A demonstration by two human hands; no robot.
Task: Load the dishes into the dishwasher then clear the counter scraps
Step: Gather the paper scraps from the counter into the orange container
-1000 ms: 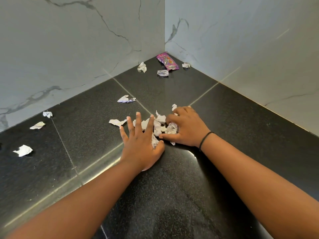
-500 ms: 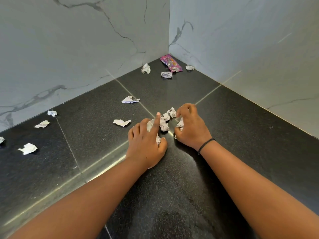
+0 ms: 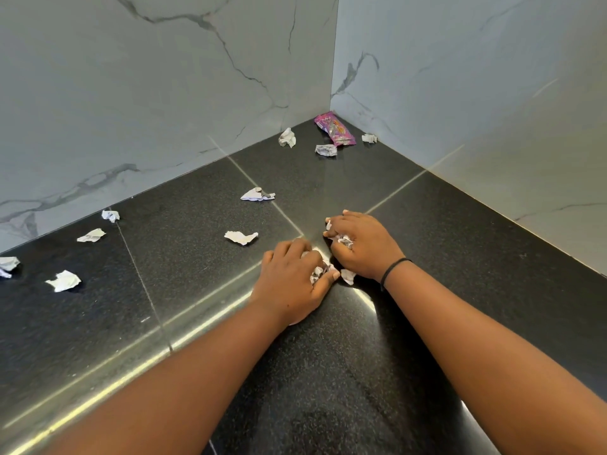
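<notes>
Left hand (image 3: 289, 284) and right hand (image 3: 361, 246) each curl their fingers closed around paper scraps (image 3: 320, 269) on the worktop (image 3: 427, 323). Risk: loose grips may drop scraps when lifted.

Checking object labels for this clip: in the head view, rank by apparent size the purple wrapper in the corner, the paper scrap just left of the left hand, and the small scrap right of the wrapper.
1. purple wrapper, though farthest
2. paper scrap, nearer the camera, so uncertain
3. small scrap
</notes>
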